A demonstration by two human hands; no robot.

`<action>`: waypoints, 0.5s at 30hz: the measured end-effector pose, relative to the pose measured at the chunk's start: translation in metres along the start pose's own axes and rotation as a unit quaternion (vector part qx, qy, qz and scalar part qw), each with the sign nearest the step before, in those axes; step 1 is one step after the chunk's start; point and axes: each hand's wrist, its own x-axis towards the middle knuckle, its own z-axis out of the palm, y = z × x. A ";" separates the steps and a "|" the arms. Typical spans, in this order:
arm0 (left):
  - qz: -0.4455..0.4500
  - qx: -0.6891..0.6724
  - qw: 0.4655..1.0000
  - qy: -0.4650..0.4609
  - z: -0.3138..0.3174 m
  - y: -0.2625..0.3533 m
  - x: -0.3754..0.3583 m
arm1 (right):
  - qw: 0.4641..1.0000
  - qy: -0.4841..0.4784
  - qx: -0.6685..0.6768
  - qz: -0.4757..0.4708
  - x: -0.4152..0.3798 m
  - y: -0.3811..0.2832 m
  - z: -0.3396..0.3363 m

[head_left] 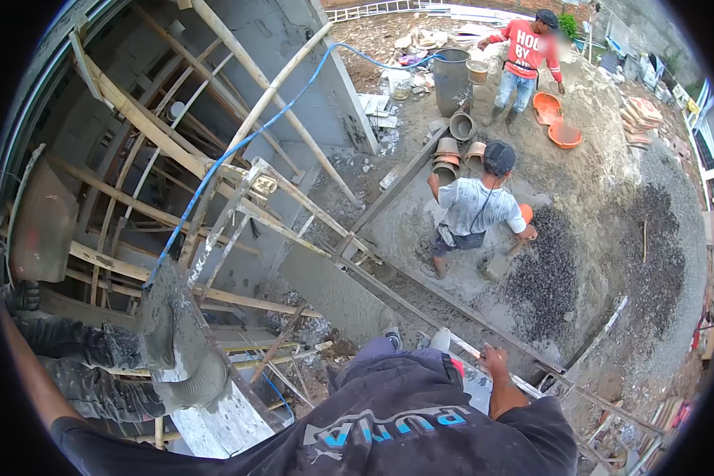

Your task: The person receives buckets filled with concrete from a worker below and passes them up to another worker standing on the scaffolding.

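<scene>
My right hand (496, 363) is closed around a pale metal scaffold rail (472, 351), at the right of my dark shirt (389, 424). Along the left edge runs my bare left forearm (38, 373); its hand is lost past the dark lens border. Close to that arm, a co-worker's dark glove (28, 295) sits under a blurred grey-brown bucket-like thing (46, 222). That co-worker's cement-caked boots (198, 385) stand on a splashed plank (218, 424). My shoes (439, 339) show below me on the scaffold.
Below, a person in a grey shirt (472, 206) bends over wet mortar beside dark gravel (543, 270). Another in a red top (527, 47) stands by orange basins (547, 109) and a drum (452, 82). A blue hose (250, 136) crosses wooden poles (258, 79). Stacked buckets (447, 151) stand below.
</scene>
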 end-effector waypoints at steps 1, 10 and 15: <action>0.029 0.058 0.998 0.010 0.008 0.008 -0.001 | 1.000 -0.021 -0.015 -0.004 0.003 0.017 0.002; 0.397 0.305 0.865 0.014 0.175 0.128 -0.137 | 0.997 -0.054 0.031 0.034 -0.033 0.063 0.026; 0.508 0.214 0.821 -0.148 0.264 0.166 -0.271 | 0.999 -0.002 0.050 0.022 -0.034 0.053 -0.003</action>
